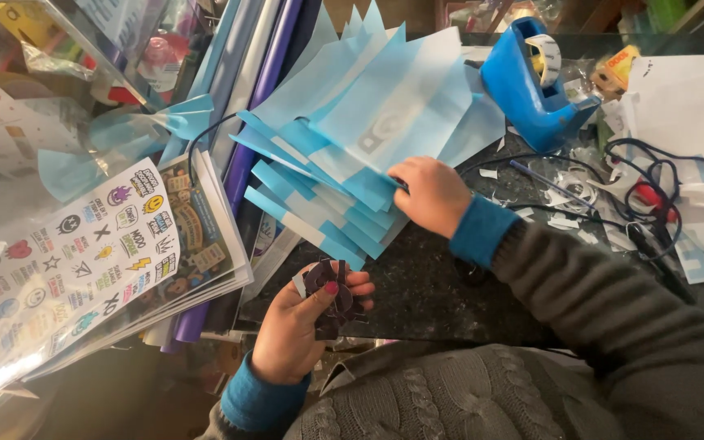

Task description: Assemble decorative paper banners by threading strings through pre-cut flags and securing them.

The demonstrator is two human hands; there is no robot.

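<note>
My left hand (pixel 301 326) holds a small dark purple ribbon bow (pixel 332 292) near the front edge of the dark counter (pixel 425 293). My right hand (pixel 429 194) rests knuckles-up on a fanned stack of light blue paper sheets (pixel 352 138), with its fingers pinching the edge of one sheet. The sheets overlap and spread toward the back. Both arms wear grey knit sleeves with blue cuffs.
Sticker sheets in clear sleeves (pixel 83 253) lie at the left. Rolls of purple and blue wrapping paper (pixel 246 98) lie beside the stack. A blue tape dispenser (pixel 531 81) stands at the back right. Black cords (pixel 653 187), paper scraps and white sheets (pixel 686 106) crowd the right.
</note>
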